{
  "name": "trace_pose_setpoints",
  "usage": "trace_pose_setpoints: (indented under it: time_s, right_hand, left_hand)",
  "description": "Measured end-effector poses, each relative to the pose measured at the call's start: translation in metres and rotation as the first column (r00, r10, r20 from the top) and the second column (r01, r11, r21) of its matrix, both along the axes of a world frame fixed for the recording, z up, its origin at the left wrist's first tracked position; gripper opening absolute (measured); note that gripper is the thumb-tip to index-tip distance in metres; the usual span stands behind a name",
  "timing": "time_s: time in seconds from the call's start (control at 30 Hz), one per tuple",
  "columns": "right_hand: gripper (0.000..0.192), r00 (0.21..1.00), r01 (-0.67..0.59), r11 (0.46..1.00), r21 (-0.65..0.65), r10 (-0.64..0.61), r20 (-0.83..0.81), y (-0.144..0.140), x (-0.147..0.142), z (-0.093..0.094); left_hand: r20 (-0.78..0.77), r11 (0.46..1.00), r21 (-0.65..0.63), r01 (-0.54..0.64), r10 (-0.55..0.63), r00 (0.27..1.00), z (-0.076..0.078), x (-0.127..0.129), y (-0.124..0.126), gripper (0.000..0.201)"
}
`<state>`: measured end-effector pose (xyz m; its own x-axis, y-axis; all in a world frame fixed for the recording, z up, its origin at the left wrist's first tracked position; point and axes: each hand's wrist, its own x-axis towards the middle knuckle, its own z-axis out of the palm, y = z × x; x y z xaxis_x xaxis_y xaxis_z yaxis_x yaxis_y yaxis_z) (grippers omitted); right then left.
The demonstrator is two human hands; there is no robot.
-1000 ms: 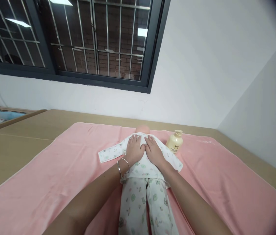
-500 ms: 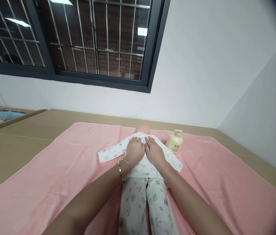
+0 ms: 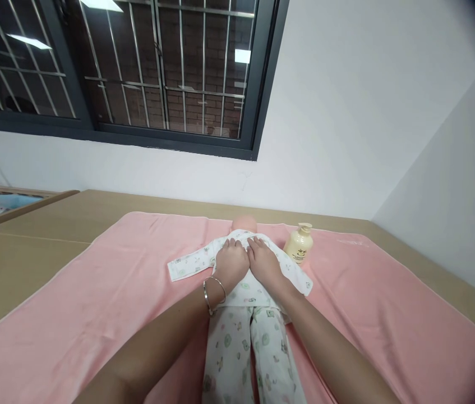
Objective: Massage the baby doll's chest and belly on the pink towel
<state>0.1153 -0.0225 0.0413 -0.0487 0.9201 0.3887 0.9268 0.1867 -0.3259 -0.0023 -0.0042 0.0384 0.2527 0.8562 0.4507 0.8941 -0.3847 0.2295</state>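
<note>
A doll [image 3: 244, 223] with a bald head, partly seen, lies on a pink cloth, dressed in a white printed top [image 3: 249, 292] and matching trousers [image 3: 226, 350]. Both of its sleeves spread outward. My left hand [image 3: 232, 262], with a bangle at its wrist, rests palm down on the chest of the top. Its fingers are bent a little, their tips against the fabric. Beside it, nearly touching at the thumb side, my right hand [image 3: 263, 261] lies flat on the same top with fingers stretched toward the collar. The palms are hidden.
A pale yellow pump bottle [image 3: 299, 244] stands on the pink cloth [image 3: 128, 292], close to the doll's sleeve on the right. The cloth covers part of a wooden surface [image 3: 31, 247]. Behind it rise a white wall [image 3: 325, 140] and a barred window [image 3: 170, 67].
My hands stay on the doll's chest, with the left fingers looking slightly more bent. The whole view has shifted a little; the doll and bottle lie as before.
</note>
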Motion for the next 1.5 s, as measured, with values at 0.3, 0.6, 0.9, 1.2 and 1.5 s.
trace_pose_setpoints:
  time_s: [0.3, 0.6, 0.9, 1.2, 1.5]
  right_hand:
    - [0.036, 0.996, 0.043, 0.998, -0.047, -0.039, 0.08, -0.023, -0.018, 0.011]
    - [0.044, 0.987, -0.105, 0.994, 0.02, 0.107, -0.121, 0.008, 0.009, -0.005]
    - [0.042, 0.996, -0.063, 0.998, 0.011, 0.064, -0.065, 0.002, 0.003, -0.003]
    - [0.03, 0.996, 0.084, 0.996, -0.026, -0.084, 0.013, -0.02, -0.014, 0.012]
    - [0.045, 0.995, -0.031, 0.993, 0.117, 0.041, -0.088, 0.005, 0.012, 0.004]
  left_hand:
    - [0.1, 0.995, 0.001, 0.102, -0.102, 0.99, -0.004, -0.014, 0.027, 0.038]
    - [0.035, 0.998, 0.046, 0.045, -0.047, 0.998, 0.002, -0.005, 0.003, 0.033]
    - [0.15, 1.0, 0.008, 0.0, -0.001, 0.989, 0.003, -0.002, -0.004, 0.03]
    - [0.254, 0.999, 0.039, 0.031, -0.04, 0.966, -0.006, -0.011, 0.018, 0.042]
    - [0.355, 0.984, 0.142, 0.107, -0.152, 0.923, -0.019, -0.012, 0.024, 0.043]
